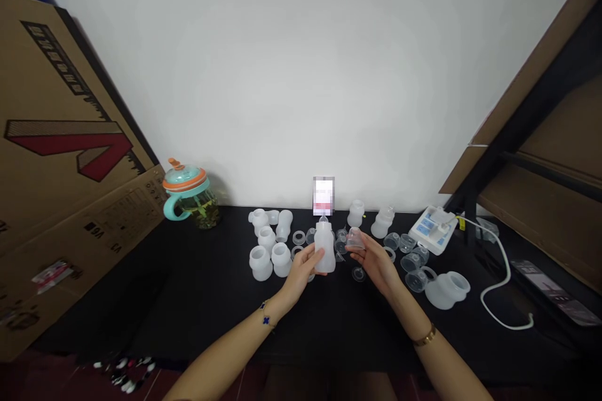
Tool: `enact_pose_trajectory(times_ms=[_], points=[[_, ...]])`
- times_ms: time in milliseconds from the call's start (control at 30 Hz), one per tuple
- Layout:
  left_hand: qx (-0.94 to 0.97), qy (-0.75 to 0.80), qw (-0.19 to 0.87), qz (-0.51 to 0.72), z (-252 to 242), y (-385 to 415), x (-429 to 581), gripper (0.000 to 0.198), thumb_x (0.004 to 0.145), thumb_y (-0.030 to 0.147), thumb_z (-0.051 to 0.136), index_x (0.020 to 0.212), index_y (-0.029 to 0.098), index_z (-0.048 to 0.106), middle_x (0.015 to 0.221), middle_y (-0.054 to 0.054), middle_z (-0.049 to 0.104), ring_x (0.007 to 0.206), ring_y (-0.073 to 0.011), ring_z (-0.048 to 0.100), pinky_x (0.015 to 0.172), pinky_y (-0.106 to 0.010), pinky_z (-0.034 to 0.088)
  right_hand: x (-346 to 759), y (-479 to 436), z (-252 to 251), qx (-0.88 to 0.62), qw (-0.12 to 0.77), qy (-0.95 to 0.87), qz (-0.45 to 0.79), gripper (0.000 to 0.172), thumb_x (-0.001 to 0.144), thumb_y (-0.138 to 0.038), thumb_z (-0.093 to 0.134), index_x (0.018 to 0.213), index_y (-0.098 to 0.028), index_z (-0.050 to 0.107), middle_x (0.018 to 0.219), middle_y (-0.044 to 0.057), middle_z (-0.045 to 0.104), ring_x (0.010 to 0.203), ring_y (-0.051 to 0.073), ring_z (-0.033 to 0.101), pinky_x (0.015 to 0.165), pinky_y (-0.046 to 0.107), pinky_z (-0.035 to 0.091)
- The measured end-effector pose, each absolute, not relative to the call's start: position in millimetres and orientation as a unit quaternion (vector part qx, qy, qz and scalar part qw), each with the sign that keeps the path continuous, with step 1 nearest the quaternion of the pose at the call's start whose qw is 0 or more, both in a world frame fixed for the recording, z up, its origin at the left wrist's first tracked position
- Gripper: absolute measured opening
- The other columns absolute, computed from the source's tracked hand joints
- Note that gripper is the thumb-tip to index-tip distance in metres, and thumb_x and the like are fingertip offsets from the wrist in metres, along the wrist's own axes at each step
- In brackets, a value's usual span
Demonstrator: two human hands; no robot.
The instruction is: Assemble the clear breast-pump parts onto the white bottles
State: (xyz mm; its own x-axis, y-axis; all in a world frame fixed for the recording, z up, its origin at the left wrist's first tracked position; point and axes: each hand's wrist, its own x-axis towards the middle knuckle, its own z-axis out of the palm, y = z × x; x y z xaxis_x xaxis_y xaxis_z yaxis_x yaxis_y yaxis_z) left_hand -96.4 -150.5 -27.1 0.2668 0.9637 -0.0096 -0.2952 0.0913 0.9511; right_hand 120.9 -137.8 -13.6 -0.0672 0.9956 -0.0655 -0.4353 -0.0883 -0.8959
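My left hand is closed around a translucent white baby bottle, which stands nearly upright with a clear nipple on top. Just to the right, my right hand pinches a clear dome-shaped bottle cap, held apart from the bottle. Below that cap a small clear nipple lies on the black table. Several open white bottle bodies stand left of my hands, with loose collar rings beside them. More clear caps lie right of my right hand.
A phone leans on the wall. A teal-lidded glass jug stands left by a cardboard box. At right are a power strip with a white cable, a tipped bottle body and a dark phone-like slab.
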Motion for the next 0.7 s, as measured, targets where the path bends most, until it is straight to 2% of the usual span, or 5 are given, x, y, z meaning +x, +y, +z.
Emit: enact_pose_trajectory(times_ms=[200,367,533,700], points=[[0.464,0.361,0.647,0.485,-25.5,-150.7,-95.8,0.06,0.079,0.062,0.072,0.117,0.016,0.07,0.099,-0.009,0.073,0.084,-0.0214,0.069,0.063,-0.027,0.058,121.2,-136.7,-14.8,-0.375,0.589,-0.362,0.617,0.043,0.076,-0.039,0.083,0.116,-0.03,0.071,0.123,0.003,0.071,0.107,0.024,0.069,0.085,0.033,0.056],[0.461,0.36,0.65,0.485,-21.5,-153.4,-95.3,0.061,0.076,0.06,0.076,0.116,0.015,0.07,0.098,-0.009,0.073,0.079,-0.0194,0.066,0.062,-0.026,0.054,122.2,-136.0,-13.6,-0.357,0.581,-0.329,0.653,0.038,0.079,-0.048,0.079,0.111,-0.028,0.075,0.115,0.003,0.074,0.094,0.022,0.072,0.077,0.03,0.057],[0.468,0.347,0.655,0.481,-21.2,-155.1,-95.4,0.057,0.077,0.052,0.079,0.121,0.016,0.069,0.098,-0.008,0.073,0.079,-0.0169,0.065,0.059,-0.019,0.047,121.8,-137.1,-12.1,-0.35,0.59,-0.323,0.652,0.037,0.078,-0.045,0.081,0.111,-0.029,0.074,0.115,0.002,0.074,0.096,0.022,0.072,0.077,0.03,0.057],[0.461,0.348,0.675,0.459,-26.3,-153.0,-95.5,0.065,0.078,0.059,0.075,0.123,0.013,0.068,0.096,-0.01,0.072,0.078,-0.0199,0.066,0.062,-0.027,0.056,122.2,-136.7,-12.9,-0.35,0.593,-0.317,0.652,0.038,0.079,-0.045,0.08,0.112,-0.027,0.074,0.116,0.004,0.074,0.096,0.023,0.072,0.077,0.03,0.056]])
